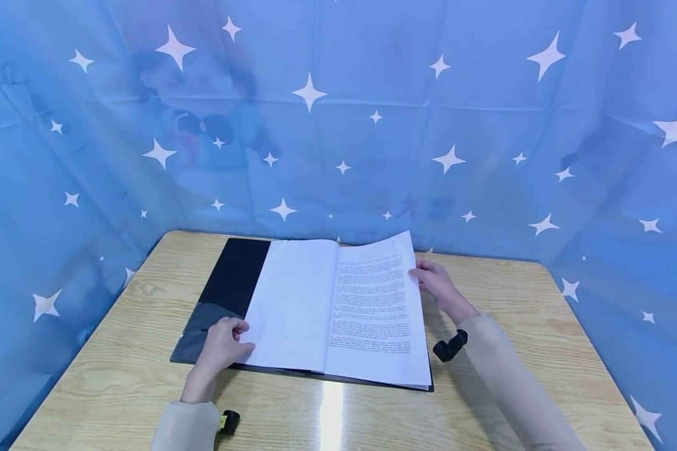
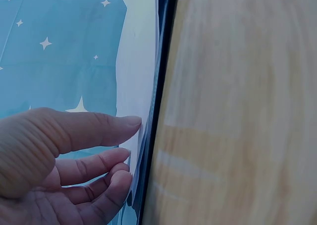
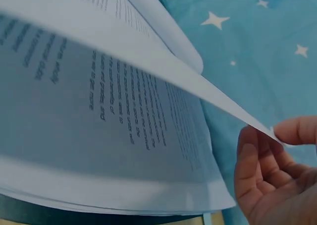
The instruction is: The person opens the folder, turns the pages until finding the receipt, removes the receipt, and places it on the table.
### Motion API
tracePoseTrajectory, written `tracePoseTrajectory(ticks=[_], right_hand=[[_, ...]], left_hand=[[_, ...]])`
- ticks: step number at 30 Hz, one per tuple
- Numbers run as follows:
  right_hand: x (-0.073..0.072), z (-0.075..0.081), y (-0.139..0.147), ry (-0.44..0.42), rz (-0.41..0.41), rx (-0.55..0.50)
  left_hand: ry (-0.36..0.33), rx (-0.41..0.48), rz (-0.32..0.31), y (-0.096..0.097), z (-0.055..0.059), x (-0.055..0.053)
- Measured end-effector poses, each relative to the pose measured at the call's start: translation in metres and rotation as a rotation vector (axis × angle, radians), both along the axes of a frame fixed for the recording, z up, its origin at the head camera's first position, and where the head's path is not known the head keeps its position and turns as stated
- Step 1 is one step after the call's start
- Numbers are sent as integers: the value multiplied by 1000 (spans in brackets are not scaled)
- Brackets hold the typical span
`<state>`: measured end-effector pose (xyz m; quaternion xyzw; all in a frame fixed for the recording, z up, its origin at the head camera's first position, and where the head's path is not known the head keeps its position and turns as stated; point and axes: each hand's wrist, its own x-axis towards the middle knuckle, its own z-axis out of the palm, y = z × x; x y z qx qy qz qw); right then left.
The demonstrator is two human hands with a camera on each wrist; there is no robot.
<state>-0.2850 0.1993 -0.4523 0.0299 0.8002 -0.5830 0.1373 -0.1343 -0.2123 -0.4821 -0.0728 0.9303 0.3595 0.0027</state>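
A black folder (image 1: 237, 272) lies spread on the table, holding a stack of white paper. The left page (image 1: 293, 300) looks blank, and the right page (image 1: 372, 313) carries lines of print. At the right page's outer edge, my right hand (image 1: 437, 285) pinches a sheet between thumb and fingers. The right wrist view shows this sheet (image 3: 163, 69) raised from the printed page (image 3: 119, 140) under it. My left hand (image 1: 222, 344) rests by the left page's lower outer corner. In the left wrist view, its thumb (image 2: 99, 128) and bent fingers stay apart near the paper edge.
The folder sits on a wood-grain table (image 1: 502, 300), close to its back edge. Behind and beside the table hangs a blue curtain (image 1: 361, 138) with white stars. Small black devices (image 1: 450, 346) are worn at both wrists.
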Motion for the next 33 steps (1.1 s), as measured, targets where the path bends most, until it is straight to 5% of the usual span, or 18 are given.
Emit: tracePoseTrajectory(ticks=[33], right_hand=[[34, 21, -18, -2, 173, -139]], left_hand=[[7, 56, 18, -3, -4, 2]])
